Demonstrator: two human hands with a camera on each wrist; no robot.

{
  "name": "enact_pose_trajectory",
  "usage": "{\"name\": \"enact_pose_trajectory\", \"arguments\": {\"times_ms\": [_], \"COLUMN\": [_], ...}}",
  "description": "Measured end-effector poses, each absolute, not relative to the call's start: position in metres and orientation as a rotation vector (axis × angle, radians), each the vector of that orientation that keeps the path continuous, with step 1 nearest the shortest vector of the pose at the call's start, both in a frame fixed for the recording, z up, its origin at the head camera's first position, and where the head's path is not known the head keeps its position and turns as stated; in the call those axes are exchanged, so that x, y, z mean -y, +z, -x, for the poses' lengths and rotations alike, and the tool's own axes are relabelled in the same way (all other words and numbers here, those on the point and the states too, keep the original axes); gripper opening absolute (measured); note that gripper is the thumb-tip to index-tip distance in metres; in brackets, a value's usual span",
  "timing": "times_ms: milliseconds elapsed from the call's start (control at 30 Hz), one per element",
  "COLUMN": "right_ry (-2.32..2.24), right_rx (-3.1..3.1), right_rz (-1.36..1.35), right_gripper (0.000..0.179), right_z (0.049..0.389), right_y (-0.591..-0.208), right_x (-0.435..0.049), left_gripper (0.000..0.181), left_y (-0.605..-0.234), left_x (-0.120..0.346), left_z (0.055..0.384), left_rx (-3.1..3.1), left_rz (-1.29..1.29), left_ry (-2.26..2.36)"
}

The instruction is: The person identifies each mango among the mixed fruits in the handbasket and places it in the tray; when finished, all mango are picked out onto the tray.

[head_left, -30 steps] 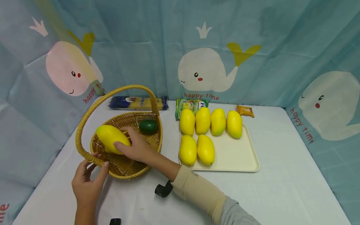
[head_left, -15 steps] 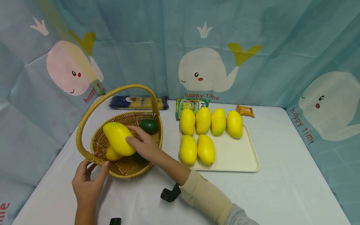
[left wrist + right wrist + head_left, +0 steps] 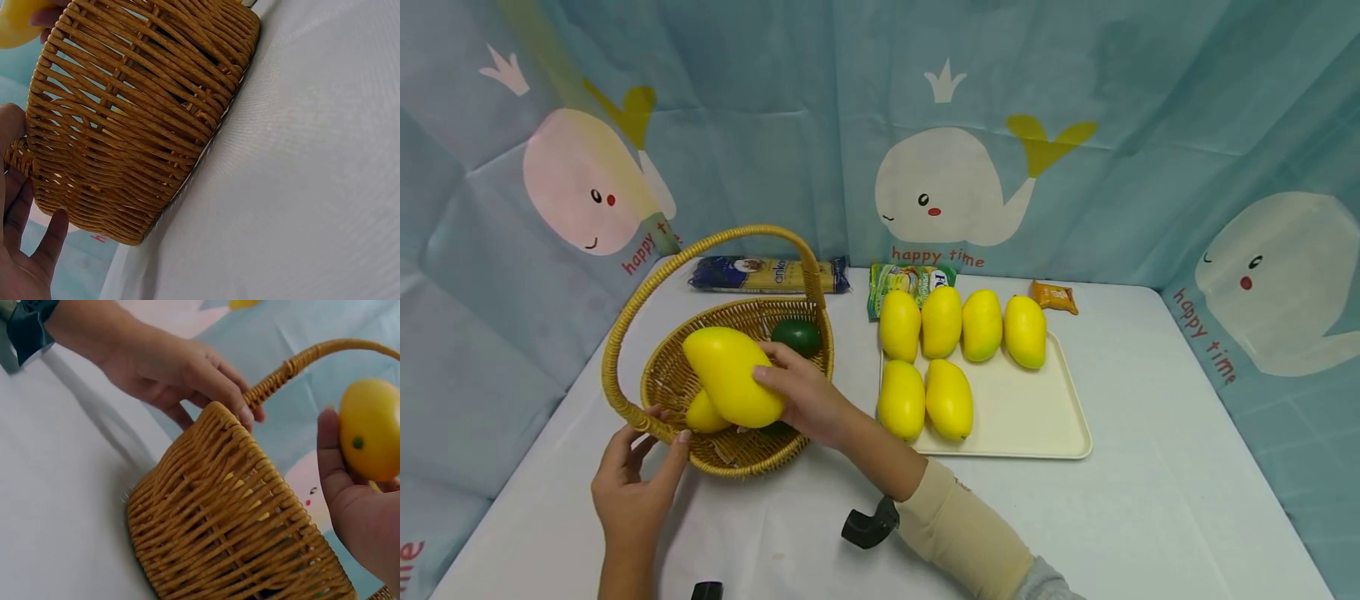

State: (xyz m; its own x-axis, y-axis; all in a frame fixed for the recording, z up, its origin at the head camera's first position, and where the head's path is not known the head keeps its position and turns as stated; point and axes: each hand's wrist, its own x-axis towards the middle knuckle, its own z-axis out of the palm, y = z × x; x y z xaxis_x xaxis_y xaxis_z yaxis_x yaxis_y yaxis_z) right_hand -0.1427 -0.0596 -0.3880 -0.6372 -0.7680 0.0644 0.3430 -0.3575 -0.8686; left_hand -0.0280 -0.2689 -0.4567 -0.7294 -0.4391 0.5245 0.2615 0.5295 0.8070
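My right hand grips a yellow mango and holds it above the wicker basket; the right wrist view shows this mango against my palm. My left hand holds the near rim of the basket where the handle joins it, its fingers curled over the rim. Inside the basket lie another yellow mango and a dark green fruit. The left wrist view shows the basket wall close up.
A cream tray to the right of the basket holds several yellow mangoes. Along the back lie a blue and yellow packet, a green packet and a small orange packet. A whale-print curtain surrounds the white table.
My right hand has lifted the mango up and to the right, out of the basket, uncovering a second mango below. The left hand has stayed on the rim.
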Motion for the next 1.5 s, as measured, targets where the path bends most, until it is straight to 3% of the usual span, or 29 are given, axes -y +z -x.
{"name": "enact_pose_trajectory", "arguments": {"times_ms": [833, 1500], "right_ry": [-1.954, -2.014], "right_rx": [-1.501, -1.718], "right_rz": [0.785, 0.567], "right_gripper": [0.057, 0.066], "right_z": [0.141, 0.145], "right_y": [-0.388, -0.384], "right_x": [0.003, -0.055], "left_gripper": [0.051, 0.052], "left_y": [-0.456, -0.458], "left_x": [0.269, 0.27], "left_z": [0.029, 0.03], "left_rx": [2.041, 2.042], "left_rz": [-0.162, -0.167], "left_ry": [-1.234, -1.218]}}
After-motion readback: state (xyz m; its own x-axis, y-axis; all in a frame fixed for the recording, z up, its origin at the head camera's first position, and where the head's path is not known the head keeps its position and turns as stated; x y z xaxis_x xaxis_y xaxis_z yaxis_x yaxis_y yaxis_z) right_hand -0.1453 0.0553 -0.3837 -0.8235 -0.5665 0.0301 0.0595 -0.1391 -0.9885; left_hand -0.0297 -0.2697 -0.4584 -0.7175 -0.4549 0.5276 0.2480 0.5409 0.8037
